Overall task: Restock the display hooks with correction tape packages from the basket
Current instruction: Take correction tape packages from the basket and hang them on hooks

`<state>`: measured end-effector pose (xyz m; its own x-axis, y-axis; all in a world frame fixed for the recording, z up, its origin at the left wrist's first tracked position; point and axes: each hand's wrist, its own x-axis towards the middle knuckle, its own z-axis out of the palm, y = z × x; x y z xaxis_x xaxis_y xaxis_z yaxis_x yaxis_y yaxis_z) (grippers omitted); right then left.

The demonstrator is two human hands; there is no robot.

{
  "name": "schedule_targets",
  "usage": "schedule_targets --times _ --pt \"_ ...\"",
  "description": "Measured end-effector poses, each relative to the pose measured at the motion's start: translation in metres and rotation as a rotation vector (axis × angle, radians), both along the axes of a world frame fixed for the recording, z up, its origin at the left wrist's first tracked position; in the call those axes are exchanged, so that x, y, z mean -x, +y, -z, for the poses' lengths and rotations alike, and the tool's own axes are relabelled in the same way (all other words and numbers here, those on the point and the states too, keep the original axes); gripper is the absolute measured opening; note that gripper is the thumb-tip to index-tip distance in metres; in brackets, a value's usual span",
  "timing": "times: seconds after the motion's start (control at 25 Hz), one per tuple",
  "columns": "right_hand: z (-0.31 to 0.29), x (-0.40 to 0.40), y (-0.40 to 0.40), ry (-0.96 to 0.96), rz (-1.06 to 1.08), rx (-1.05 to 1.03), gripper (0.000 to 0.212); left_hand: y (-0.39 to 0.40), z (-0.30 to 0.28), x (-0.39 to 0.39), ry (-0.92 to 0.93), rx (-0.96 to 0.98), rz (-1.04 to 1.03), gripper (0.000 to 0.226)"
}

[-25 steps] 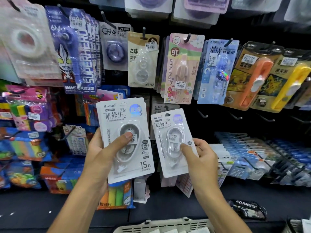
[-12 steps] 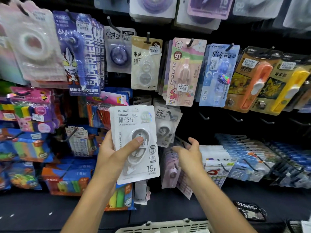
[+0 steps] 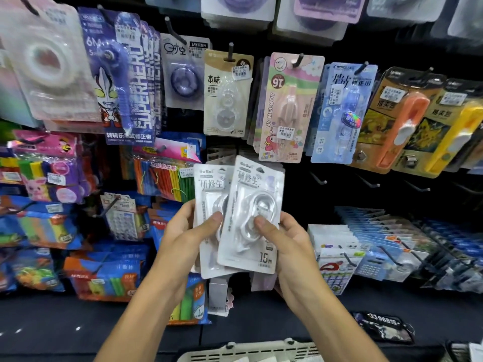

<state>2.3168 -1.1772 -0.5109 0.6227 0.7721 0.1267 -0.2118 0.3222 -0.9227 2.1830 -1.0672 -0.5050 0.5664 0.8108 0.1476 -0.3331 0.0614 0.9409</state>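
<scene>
- I see a black display wall (image 3: 300,184) filling the view, hung with rows of stationery packs on hooks.
- Along its upper row hang a purple superhero pack (image 3: 119,82), a beige pack (image 3: 226,96), a pink pack (image 3: 286,108), a blue pack (image 3: 342,113), then an orange pack (image 3: 397,118) and a yellow pack (image 3: 452,131) toward the right edge.
- Bare black hooks (image 3: 369,182) stick out of the wall to the right of the middle, under the blue and orange packs.
- At the bottom edge I see the rim of a pale plastic basket (image 3: 251,351), just below the forearms.
- Two white correction tape packages overlap in front of the wall's middle; the front package (image 3: 252,220) lies tilted over the back package (image 3: 209,205), covering its right side.
- My left hand (image 3: 188,233) grips the back package, thumb pressed on its face and fingers behind it.
- My right hand (image 3: 290,244) pinches the front package, thumb on the clear blister and fingers curled behind.
- Whether either package is threaded on a hook I cannot tell.
</scene>
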Motion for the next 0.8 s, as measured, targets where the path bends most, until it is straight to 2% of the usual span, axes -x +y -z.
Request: schedule_targets --times 0.16,0.28,0.44,0.52,0.56,0.64,0.68,0.72,0.76,0.8 --pt "0.008 -0.014 -0.011 0.000 0.060 0.079 0.041 0.004 0.003 0.004 0.025 -0.017 -0.061 0.027" --pt "0.011 -0.027 -0.019 -0.150 0.110 0.124 0.025 0.007 0.002 0.010 0.036 -0.060 -0.150 0.023" --pt "0.012 -0.041 -0.005 -0.299 0.211 0.191 0.020 0.008 -0.003 0.018 0.032 -0.168 -0.234 0.028" --pt "0.007 -0.048 0.012 -0.342 0.214 0.311 0.026 0.008 -0.004 0.020 -0.004 -0.156 -0.258 0.027" --pt "0.004 -0.051 0.017 -0.388 0.226 0.426 0.038 0.008 -0.003 0.020 -0.017 -0.140 -0.261 0.027" --pt "0.003 -0.050 0.020 -0.586 0.364 0.638 0.056 0.008 -0.001 0.018 -0.033 -0.094 -0.262 0.026" --pt "0.003 -0.043 0.015 -0.680 0.434 0.590 0.051 0.008 0.000 0.015 -0.034 -0.074 -0.257 0.026" --pt "0.004 -0.032 0.008 -0.687 0.421 0.420 0.037 0.007 0.001 0.012 -0.031 -0.064 -0.248 0.026" --pt "0.007 -0.019 0.004 -0.607 0.319 0.254 0.028 0.006 0.001 0.007 -0.021 -0.067 -0.233 0.026" --pt "0.009 -0.006 0.000 -0.533 0.197 0.143 0.028 0.004 0.002 0.003 -0.013 -0.076 -0.211 0.028"
